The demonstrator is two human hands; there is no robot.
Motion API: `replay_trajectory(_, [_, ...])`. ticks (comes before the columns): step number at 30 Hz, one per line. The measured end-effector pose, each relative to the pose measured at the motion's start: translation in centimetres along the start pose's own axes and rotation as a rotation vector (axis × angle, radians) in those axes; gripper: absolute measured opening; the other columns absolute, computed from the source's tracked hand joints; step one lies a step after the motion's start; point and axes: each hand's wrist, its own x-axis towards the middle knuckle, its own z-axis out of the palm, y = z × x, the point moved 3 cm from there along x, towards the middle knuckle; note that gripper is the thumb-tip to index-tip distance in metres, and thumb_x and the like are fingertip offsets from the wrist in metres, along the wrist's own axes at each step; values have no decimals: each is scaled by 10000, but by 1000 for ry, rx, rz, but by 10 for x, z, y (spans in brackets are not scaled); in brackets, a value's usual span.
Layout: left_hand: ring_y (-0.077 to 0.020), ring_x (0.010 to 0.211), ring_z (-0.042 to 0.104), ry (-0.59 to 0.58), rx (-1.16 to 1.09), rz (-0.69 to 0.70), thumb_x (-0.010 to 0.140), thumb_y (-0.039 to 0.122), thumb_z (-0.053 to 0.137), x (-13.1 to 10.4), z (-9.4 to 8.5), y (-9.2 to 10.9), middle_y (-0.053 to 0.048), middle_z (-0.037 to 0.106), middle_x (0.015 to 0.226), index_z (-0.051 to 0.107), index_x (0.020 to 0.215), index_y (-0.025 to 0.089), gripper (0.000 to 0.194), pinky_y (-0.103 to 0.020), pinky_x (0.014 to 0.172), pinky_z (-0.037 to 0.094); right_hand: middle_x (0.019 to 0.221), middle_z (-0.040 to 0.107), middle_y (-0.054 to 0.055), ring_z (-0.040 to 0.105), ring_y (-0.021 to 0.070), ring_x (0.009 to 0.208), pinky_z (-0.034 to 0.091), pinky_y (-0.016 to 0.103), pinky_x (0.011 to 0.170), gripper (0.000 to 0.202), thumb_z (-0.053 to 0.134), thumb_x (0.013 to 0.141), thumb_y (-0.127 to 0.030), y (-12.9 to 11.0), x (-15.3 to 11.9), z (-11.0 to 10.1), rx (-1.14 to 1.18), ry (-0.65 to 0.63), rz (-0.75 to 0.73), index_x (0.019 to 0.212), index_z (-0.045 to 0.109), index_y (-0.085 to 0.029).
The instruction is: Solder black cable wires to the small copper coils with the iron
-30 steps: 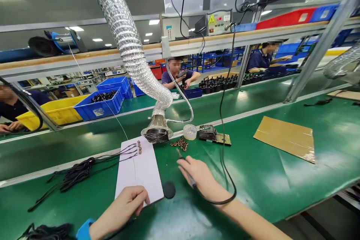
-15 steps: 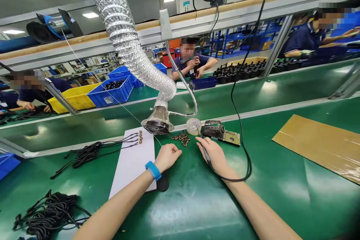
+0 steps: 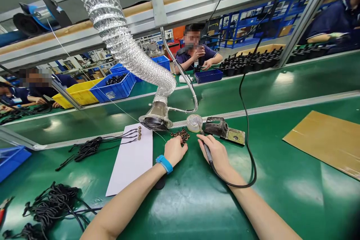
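My left hand (image 3: 176, 150), with a blue wristband, is at the near edge of a pile of small brass parts (image 3: 182, 134). Its fingers are bent, and the fingertips are partly hidden, so a grip cannot be made out. A thin solder wire (image 3: 120, 108) runs down to this hand. My right hand (image 3: 215, 152) holds a soldering iron (image 3: 207, 153), whose tip points at the round tin (image 3: 194, 123). Beside the tin stands the iron holder (image 3: 216, 126). Several brass parts (image 3: 139, 133) and black cable ends lie on the white board (image 3: 131, 165).
A fume extractor nozzle (image 3: 156, 116) hangs low behind my left hand. Black cable bundles (image 3: 53, 206) and pliers (image 3: 4, 206) lie at the left. Brown sheet (image 3: 326, 142) lies right. The iron's cord (image 3: 254, 161) loops by my right forearm. People sit across the bench.
My left hand has moved right and slightly up, onto the edge of the brass pile. The right hand still holds the iron near the tin. The camera view has shifted.
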Motion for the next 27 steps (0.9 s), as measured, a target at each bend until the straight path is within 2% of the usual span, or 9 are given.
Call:
replay_trajectory(9, [-234, 811, 688, -32, 22, 65, 876, 312, 581, -22, -3, -7, -77, 741, 874, 681, 979, 192, 187, -297, 705, 450, 848, 626, 51, 617, 154, 708, 431, 253, 658, 318, 410, 1018, -289, 0, 1, -3, 12, 23, 18, 1167, 671, -186])
replay_trajectory(12, [-253, 850, 688, -33, 3, 66, 856, 390, 636, -24, -4, -8, -87, 741, 905, 674, 1019, 185, 265, -309, 727, 461, 841, 618, 48, 605, 149, 686, 428, 253, 647, 328, 406, 1018, -304, 2, 1, -2, 6, 38, 32, 1166, 675, -187])
replay_trajectory(15, [-267, 870, 688, -10, -6, 55, 846, 477, 657, -24, -4, -8, -94, 741, 919, 669, 979, 179, 326, -321, 738, 468, 837, 616, 47, 597, 142, 668, 429, 250, 636, 337, 399, 1017, -314, 3, 0, 0, 2, 45, 44, 1167, 676, -194])
replay_trajectory(21, [-229, 793, 682, -41, -32, 89, 872, 325, 617, -25, -6, -11, -69, 731, 833, 673, 901, 187, 152, -293, 697, 456, 875, 640, 60, 621, 147, 688, 455, 245, 656, 345, 389, 1016, -328, 5, -1, 1, 16, 56, 61, 1172, 668, -199])
replay_trajectory(27, [-199, 759, 669, -73, -63, 145, 839, 257, 629, -38, -18, -11, -35, 716, 791, 687, 914, 195, 113, -278, 709, 467, 910, 652, 64, 631, 150, 702, 470, 253, 674, 328, 419, 1005, -335, 10, -2, -3, 38, 74, 84, 1170, 667, -196])
